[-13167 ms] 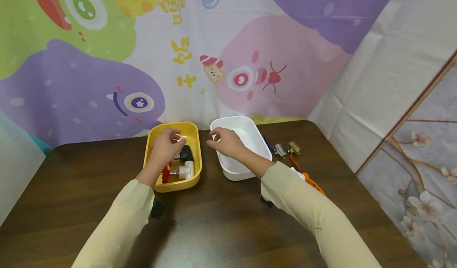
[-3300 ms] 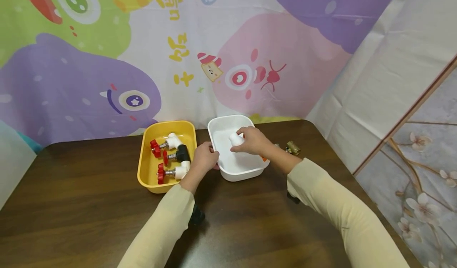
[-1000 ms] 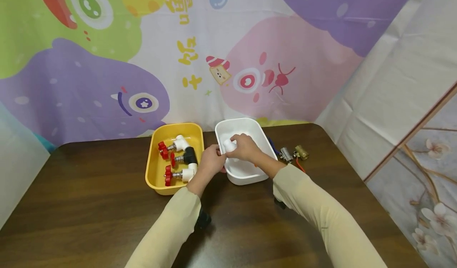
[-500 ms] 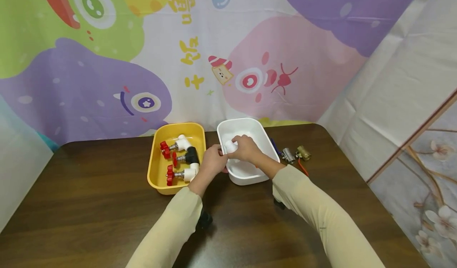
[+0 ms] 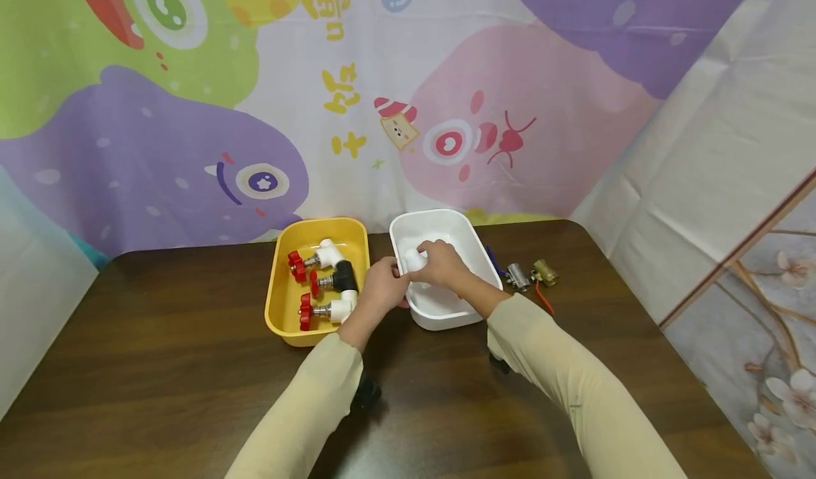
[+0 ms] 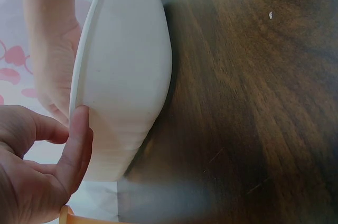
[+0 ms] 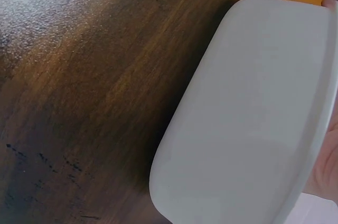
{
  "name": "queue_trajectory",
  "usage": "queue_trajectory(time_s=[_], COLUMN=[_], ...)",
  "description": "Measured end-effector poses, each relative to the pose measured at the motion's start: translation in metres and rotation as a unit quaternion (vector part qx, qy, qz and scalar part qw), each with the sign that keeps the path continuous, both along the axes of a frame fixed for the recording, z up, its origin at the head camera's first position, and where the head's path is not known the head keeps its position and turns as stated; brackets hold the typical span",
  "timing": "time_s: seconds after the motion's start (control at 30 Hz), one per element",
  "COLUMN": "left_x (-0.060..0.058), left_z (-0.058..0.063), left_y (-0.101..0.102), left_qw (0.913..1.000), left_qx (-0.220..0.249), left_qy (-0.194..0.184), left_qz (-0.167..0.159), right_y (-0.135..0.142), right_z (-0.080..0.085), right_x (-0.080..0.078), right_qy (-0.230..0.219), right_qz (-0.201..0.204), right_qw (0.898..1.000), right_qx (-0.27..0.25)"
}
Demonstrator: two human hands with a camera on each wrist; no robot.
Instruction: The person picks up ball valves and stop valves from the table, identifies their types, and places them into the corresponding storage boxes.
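Note:
At the left side of the white tray (image 5: 465, 249), my left hand (image 5: 381, 288) pinches the rim; in the left wrist view its fingertips lie against the outer wall (image 6: 127, 49). My right hand (image 5: 441, 263) reaches into that tray and holds a white plastic valve (image 5: 414, 261) between thumb and fingers, close to the left wall. A bit of orange, the valve's handle (image 5: 460, 296), shows under the hand; most of the valve is hidden by the palm. The right wrist view is filled by the tray's outer side (image 7: 243, 113), with part of the hand behind its rim.
Left of the white tray stands a yellow tray (image 5: 278, 302) with three red-handled valves: a white one (image 5: 329, 254), a black one (image 5: 345, 275) and another white one (image 5: 341, 310). On the table to the right lie a silver valve (image 5: 518, 277) and a brass valve (image 5: 545, 272).
The white valve, on the table at the right 13 s ago, is now in the tray in my right hand, moved toward the left wall. My left hand went from the yellow tray to the white rim.

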State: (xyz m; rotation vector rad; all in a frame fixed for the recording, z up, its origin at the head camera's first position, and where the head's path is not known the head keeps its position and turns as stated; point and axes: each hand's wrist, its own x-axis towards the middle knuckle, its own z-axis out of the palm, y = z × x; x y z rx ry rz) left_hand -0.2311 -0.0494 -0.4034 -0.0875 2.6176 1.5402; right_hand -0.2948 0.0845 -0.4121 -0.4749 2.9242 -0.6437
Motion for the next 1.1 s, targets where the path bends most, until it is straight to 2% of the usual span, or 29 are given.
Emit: queue_trajectory(time_s=[0.6,1.1], left_x=[-0.0021,-0.0021], left_z=[-0.0031,-0.0025], left_y=[-0.0005,-0.0008], left_qw=[0.9999,0.9999], left_qx=[0.011,0.015], left_qy=[0.012,0.004], left_qz=[-0.003,-0.002], right_y=[-0.0006,-0.0019], right_z=[-0.0017,-0.0062], right_x=[-0.0051,-0.0073], right_qy=[-0.028,-0.036], right_qz=[-0.012,-0.019], right_qw=[0.999,0.999], right_qx=[0.013,0.008])
